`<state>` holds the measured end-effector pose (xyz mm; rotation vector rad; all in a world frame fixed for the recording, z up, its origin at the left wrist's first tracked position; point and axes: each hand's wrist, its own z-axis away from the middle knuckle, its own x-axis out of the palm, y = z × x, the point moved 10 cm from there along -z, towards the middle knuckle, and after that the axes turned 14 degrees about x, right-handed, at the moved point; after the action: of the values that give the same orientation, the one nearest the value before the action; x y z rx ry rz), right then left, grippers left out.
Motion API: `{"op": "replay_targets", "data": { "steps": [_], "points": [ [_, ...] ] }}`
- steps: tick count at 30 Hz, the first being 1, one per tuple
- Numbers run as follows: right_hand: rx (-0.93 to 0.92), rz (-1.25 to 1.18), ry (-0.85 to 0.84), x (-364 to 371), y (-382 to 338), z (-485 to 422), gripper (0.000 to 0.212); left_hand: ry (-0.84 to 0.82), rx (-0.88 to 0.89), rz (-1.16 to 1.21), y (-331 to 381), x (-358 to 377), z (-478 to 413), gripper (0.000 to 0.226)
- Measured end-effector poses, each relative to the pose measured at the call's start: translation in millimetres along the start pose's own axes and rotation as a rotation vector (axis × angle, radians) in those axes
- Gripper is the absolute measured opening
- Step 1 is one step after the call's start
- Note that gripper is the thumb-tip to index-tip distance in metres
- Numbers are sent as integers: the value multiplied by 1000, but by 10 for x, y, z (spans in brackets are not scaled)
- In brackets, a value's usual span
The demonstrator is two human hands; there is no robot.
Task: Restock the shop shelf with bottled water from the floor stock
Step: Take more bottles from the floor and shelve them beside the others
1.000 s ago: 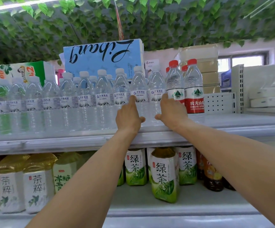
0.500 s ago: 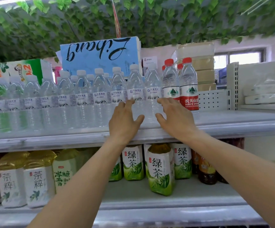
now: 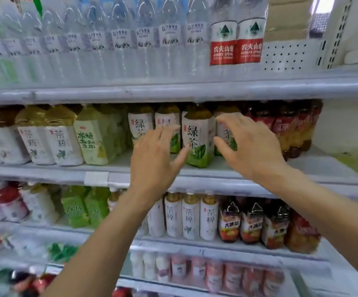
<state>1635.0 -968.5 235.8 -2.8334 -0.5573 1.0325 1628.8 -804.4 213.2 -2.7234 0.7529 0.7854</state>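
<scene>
Green tea bottles (image 3: 198, 138) stand left of dark red-labelled drinks (image 3: 291, 127), above white tea bottles (image 3: 190, 217).

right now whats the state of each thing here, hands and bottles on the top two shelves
left hand, open, fingers spread, holding nothing
right hand, open, fingers spread, holding nothing
clear water bottles, upright, in a row on the top shelf
red-label water bottles, upright, at the row's right end
green tea bottle, upright, forward of its neighbours, between the hands

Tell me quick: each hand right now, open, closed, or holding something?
Left hand: open, fingers spread, holding nothing.
Right hand: open, fingers loosely bent, holding nothing.
</scene>
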Motion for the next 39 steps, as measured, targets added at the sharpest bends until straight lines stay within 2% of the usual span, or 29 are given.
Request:
{"op": "replay_targets", "data": {
  "steps": [3,8,12,18,22,26,30,33,39],
  "points": [
    [17,-54,-154,263,227,369,42,-123,-107,64,122,264,407,50],
    [66,-208,-648,1022,556,1252,55,-360,-330,195,333,795,1319,57],
    [84,-233,-883,1570,740,2081,55,-528,-574,315,513,1195,2369,65],
    [296,-278,-1275,2480,1097,3732,49,-743,-1029,474,796,1722,4454,63],
    [479,-184,-1523,3127,1430,5025,46,-890,-1325,544,1086,2055,5805,59],
    [688,-96,-1625,3718,1823,6329,50,-964,-1495,533,1356,2538,7010,52],
    [900,-24,-1682,4231,2261,7518,67,-1044,-1565,552,1727,3111,8092,55],
    [991,29,-1674,4632,2548,8265,83,-1057,-1624,566,1953,3538,8880,68],
    [1008,26,-1627,5361,2910,9353,104,-1035,-1645,492,2059,4236,10083,106]
  ]
}}
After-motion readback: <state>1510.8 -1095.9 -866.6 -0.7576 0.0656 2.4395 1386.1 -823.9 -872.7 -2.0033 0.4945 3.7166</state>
